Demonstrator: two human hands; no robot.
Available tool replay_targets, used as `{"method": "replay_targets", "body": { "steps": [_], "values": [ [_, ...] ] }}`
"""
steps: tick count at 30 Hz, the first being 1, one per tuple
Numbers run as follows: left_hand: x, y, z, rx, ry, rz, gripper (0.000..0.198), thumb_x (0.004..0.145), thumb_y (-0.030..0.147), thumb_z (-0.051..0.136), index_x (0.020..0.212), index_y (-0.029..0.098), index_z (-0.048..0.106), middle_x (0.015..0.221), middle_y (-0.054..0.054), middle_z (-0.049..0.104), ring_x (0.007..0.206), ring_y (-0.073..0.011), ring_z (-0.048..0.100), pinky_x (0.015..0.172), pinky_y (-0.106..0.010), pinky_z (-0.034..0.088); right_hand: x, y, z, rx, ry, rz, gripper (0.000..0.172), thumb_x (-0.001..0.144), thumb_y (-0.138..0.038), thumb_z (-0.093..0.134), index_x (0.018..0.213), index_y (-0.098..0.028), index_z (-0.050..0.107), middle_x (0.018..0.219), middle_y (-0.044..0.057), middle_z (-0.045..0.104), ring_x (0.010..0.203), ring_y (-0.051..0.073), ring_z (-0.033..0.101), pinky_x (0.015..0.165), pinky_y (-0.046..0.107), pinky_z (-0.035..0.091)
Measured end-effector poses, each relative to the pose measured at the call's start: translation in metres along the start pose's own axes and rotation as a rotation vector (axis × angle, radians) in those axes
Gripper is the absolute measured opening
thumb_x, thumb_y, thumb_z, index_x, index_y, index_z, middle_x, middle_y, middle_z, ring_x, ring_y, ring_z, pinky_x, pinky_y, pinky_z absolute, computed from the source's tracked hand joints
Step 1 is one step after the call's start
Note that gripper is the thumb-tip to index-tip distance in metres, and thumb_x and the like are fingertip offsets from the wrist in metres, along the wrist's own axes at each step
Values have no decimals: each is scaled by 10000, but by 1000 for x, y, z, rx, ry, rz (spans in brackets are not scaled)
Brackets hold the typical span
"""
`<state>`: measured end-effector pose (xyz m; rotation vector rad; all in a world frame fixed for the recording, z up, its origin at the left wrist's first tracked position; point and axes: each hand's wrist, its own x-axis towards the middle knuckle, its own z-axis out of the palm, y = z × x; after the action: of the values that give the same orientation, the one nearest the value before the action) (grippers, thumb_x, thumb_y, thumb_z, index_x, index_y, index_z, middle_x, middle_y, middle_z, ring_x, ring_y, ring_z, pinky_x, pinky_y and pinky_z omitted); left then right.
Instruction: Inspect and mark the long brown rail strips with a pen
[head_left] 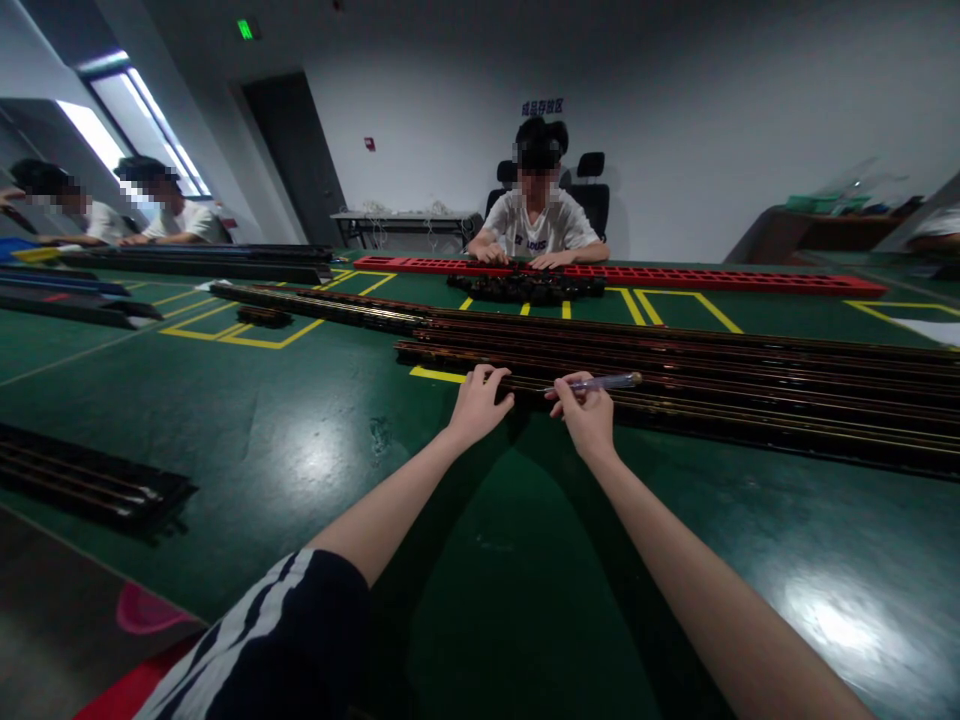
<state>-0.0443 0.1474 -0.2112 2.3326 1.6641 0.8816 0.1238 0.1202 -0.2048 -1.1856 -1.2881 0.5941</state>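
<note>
My right hand (586,415) is closed around a slim pen-like tool (611,381) with a clear purplish handle. The tool lies almost level, its thin tip pointing left at the nearest of several long black rails (750,385) with copper-coloured lines. At that rail's near edge, my left hand (478,405) has its fingers curled over the top and its thumb on the near side, gripping it. The tool tip is just right of my left thumb. What exactly the tip touches is too small to make out.
A co-worker (536,225) sits opposite, hands by a heap of black parts (525,287) and a long red slotted rail (720,279). A short bundle of black rails (90,480) lies at the left of the green table (300,520). Two more people sit far left.
</note>
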Motion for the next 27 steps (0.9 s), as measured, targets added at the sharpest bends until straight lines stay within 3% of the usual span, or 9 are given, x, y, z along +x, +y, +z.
{"method": "replay_targets", "body": {
  "steps": [3,10,27],
  "values": [
    [0,1,-1,-4,-6,-5,359,873,239,531,1232,227,534,1246,-83,487,1153,-250,499,1007,-432,409,0,1,0,5,34,0,336,794,-535,573,765,-204,518,646,39,679,443,131,585,445,247,477],
    [-1,-1,0,-11,-3,2,358,874,232,532,1231,208,538,1236,-92,493,1149,-257,500,996,-426,417,1,1,-2,27,-78,6,396,770,-597,589,767,-210,508,691,34,666,481,138,606,451,252,483],
    [1,0,0,-1,19,3,337,861,213,550,1198,215,557,1191,-83,511,1124,-252,507,986,-412,422,2,1,-2,19,-108,-20,428,776,-630,558,781,-205,507,685,33,651,464,135,588,448,253,455]
  ]
}}
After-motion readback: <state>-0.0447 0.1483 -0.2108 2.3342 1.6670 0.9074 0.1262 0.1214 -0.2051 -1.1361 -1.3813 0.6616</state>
